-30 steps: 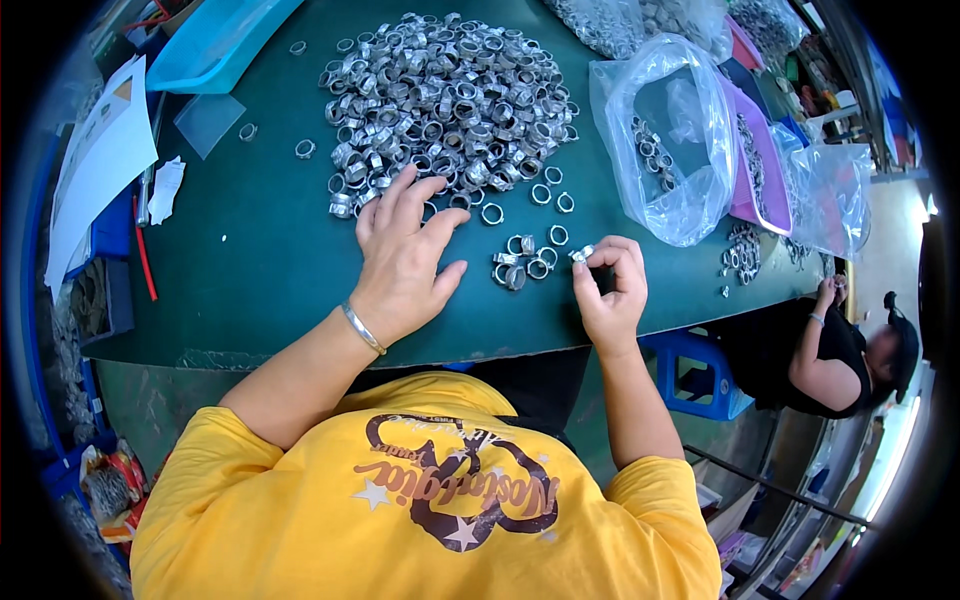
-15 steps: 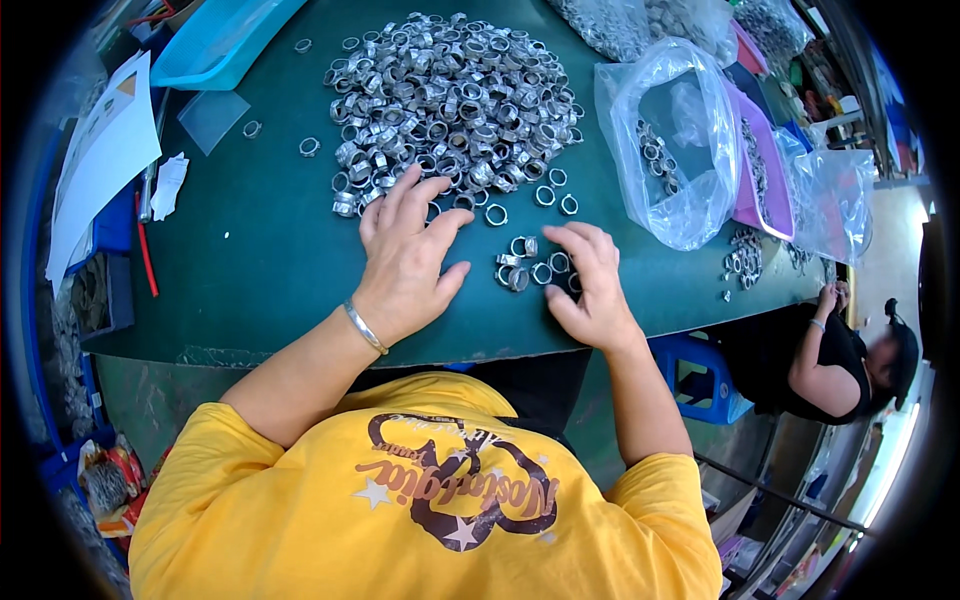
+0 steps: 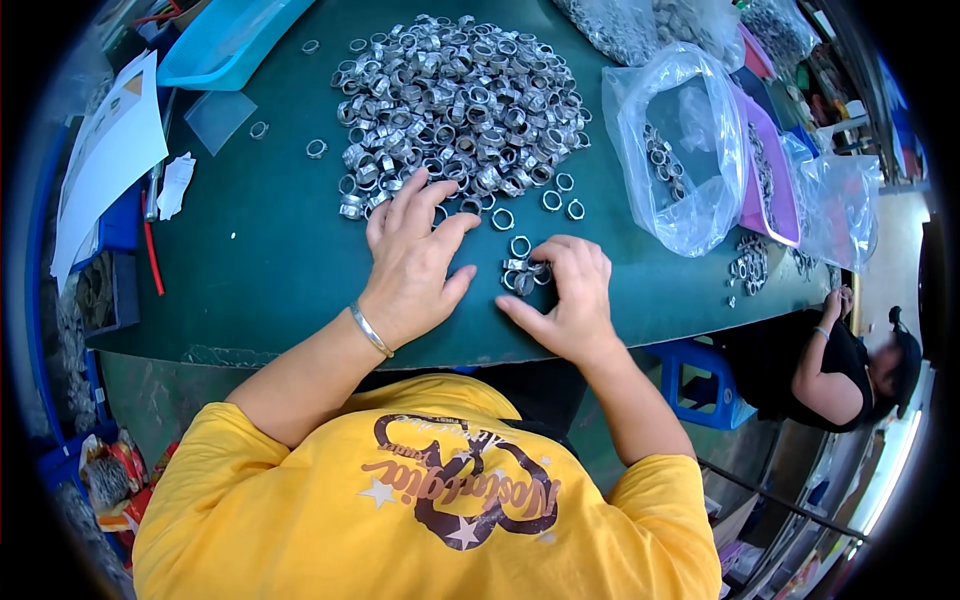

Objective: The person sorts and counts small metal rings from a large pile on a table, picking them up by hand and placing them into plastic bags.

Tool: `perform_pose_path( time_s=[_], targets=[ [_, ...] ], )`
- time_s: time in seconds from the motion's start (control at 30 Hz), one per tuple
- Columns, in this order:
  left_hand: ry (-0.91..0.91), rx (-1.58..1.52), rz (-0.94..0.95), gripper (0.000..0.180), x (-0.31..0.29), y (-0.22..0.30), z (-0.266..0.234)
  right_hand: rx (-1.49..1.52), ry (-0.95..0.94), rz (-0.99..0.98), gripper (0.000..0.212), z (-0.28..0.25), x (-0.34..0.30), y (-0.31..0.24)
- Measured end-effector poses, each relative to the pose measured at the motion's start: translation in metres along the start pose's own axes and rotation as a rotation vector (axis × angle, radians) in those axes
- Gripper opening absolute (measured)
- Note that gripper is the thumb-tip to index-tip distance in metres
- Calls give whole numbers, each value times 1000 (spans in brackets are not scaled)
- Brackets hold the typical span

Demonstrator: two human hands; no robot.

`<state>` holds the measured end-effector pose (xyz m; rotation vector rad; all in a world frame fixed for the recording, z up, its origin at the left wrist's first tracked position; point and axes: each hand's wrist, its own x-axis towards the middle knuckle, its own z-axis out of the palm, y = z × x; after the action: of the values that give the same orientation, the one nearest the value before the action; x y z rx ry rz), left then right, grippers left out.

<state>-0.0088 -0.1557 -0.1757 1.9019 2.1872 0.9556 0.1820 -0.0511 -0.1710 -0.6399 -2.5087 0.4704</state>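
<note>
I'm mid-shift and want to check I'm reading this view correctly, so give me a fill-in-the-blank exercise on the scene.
1. The cluster by the right hand holds ____ metal rings than the heap by the left hand.
2. The hand with the bracelet is the ____ one.
3. The open clear plastic bag lies to the ____ of the heap.
4. The person's shirt is coloured ____.

Missing words: fewer; left; right; yellow.

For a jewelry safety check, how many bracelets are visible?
2: a silver bracelet just behind the left hand, a second bracelet on the co-worker's forearm. Others may be hidden.
</note>
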Motion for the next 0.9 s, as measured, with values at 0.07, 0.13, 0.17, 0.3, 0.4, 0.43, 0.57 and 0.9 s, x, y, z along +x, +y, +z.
perform_pose_path(
  time_s=[0.07,0.13,0.17,0.3,0.4,0.43,0.57,0.9],
  targets=[
    [1,0,0,46,0,0,-1,-105,27,28,44,11,-3,-4],
    [2,-2,-2,46,0,0,-1,-94,32,75,42,9,-1,-6],
    [4,0,-1,46,0,0,-1,-82,34,116,41,8,0,-8],
    [9,6,-4,44,-1,1,1,-200,59,95,40,15,11,-18],
    [18,-12,3,42,0,1,0,-281,50,21,39,23,11,-15],
    [23,-17,9,41,1,0,-1,-279,54,-16,34,22,13,-15],
    [58,-53,6,35,0,-1,-2,-246,-48,-121,29,11,14,-10],
    [216,-125,57,22,3,5,-7,-109,-146,-241,31,-12,3,20]
  ],
)
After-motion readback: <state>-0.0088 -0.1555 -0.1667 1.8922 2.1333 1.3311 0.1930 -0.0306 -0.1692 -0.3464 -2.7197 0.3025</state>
